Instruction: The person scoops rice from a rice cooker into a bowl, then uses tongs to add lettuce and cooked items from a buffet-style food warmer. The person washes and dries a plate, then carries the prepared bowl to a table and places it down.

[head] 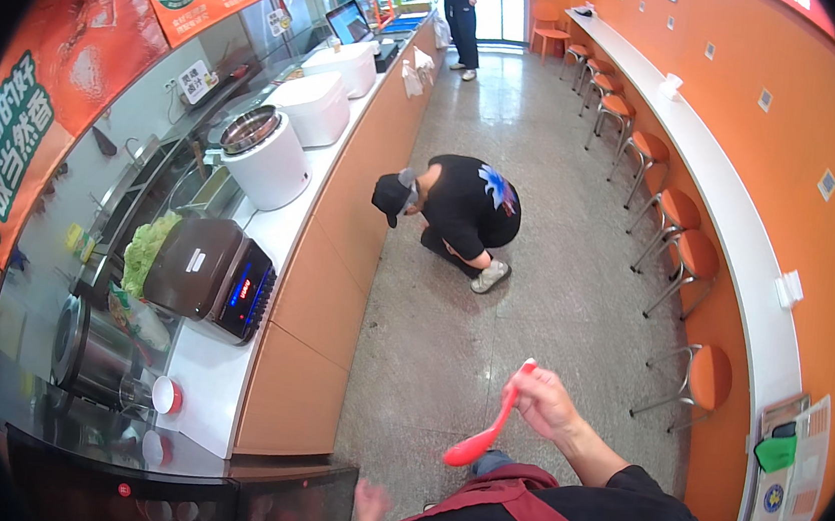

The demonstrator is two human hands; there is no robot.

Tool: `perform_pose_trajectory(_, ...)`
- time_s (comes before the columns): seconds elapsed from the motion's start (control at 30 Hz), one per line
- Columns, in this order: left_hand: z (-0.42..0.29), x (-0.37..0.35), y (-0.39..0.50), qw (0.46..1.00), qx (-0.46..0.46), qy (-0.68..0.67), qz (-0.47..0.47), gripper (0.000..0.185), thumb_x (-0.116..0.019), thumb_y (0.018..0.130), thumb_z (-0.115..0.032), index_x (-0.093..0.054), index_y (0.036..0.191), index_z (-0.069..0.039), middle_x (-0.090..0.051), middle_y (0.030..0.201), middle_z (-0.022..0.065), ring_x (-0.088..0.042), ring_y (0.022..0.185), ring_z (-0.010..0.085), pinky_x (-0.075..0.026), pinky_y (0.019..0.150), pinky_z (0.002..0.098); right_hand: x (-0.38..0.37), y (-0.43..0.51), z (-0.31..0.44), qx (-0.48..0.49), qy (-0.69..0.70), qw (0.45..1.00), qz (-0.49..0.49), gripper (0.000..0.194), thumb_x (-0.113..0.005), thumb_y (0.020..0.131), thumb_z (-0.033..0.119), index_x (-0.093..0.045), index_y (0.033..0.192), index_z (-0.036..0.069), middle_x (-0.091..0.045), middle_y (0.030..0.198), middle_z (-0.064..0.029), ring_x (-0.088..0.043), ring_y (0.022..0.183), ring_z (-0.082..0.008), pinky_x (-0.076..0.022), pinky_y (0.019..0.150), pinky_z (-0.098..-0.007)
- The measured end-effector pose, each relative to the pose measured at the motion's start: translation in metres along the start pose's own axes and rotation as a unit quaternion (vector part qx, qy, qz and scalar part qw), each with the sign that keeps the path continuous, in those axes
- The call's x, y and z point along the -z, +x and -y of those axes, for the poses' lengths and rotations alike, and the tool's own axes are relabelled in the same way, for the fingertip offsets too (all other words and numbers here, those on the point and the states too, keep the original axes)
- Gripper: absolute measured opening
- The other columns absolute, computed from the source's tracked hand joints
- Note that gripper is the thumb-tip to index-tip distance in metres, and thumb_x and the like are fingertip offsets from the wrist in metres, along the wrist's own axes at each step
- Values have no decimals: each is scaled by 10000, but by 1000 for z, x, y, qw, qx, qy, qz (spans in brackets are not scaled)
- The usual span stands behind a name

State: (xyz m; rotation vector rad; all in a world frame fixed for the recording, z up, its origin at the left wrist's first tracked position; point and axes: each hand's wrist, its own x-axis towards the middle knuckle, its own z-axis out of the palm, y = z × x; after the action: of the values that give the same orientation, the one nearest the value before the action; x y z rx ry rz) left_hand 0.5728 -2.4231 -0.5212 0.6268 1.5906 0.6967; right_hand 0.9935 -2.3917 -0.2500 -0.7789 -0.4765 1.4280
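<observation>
My right hand point(543, 404) grips a red spoon point(479, 443) by its handle, out in front of my body over the floor; the bowl of the spoon points down to the left. Low in the view, my left hand point(371, 503) is blurred beside the end of a dark glass-fronted cabinet point(295, 509). Whether its fingers are apart or closed cannot be made out. A red and white bowl point(167, 395) lies tipped on the near end of the white counter point(209, 391), by a clear container.
A person in a black cap point(475, 206) crouches beside the counter; another person point(457, 8) stands near the doorway. On the counter are a dark-lidded appliance point(209, 271), a white round pot point(268, 163) and white boxes point(312, 103). Orange stools point(708, 377) line the narrow wall counter point(751, 240) at right.
</observation>
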Motion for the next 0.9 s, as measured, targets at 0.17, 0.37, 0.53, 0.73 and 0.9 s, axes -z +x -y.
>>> perform_pose_trajectory(0.17,74,-32,1,965,-79,247,42,680,-723,811,-295,-467,1364,7,-521,1341,255,-504,1257,346,-393,1044,401,-6,21,34,60,168,982,62,298,-586,949,303,-631,806,45,-599,798,-73,-591,810,-214,-486,715,-356)
perform_pose_trajectory(0.37,71,34,-3,958,-8,286,30,618,-713,809,-274,-517,1321,11,-568,1288,242,-552,1208,330,-443,986,400,-17,5,24,84,96,991,29,298,-603,939,334,-634,826,60,-598,865,-52,-598,863,-204,-492,760,-346)
perform_pose_trajectory(0.53,88,71,18,966,-21,253,-42,526,-691,821,-245,-566,1273,-7,-658,1119,193,-637,1032,286,-496,884,372,-25,-7,16,82,112,990,-8,278,-608,937,311,-642,835,54,-610,910,-65,-602,861,-207,-490,772,-345)
perform_pose_trajectory(0.73,116,64,33,977,-29,207,34,470,-686,835,-223,-589,1238,-1,-683,1035,151,-658,926,232,-514,826,333,-33,-11,6,63,56,996,29,219,-622,933,233,-679,889,27,-638,958,-65,-606,892,-179,-476,802,-322)
perform_pose_trajectory(0.9,137,49,53,985,59,134,91,465,-694,847,-241,-590,1224,11,-683,1044,149,-656,900,202,-520,792,331,-36,-16,-8,81,-261,957,-101,212,-665,910,203,-708,901,-4,-660,901,-26,-588,891,-121,-442,839,-286)
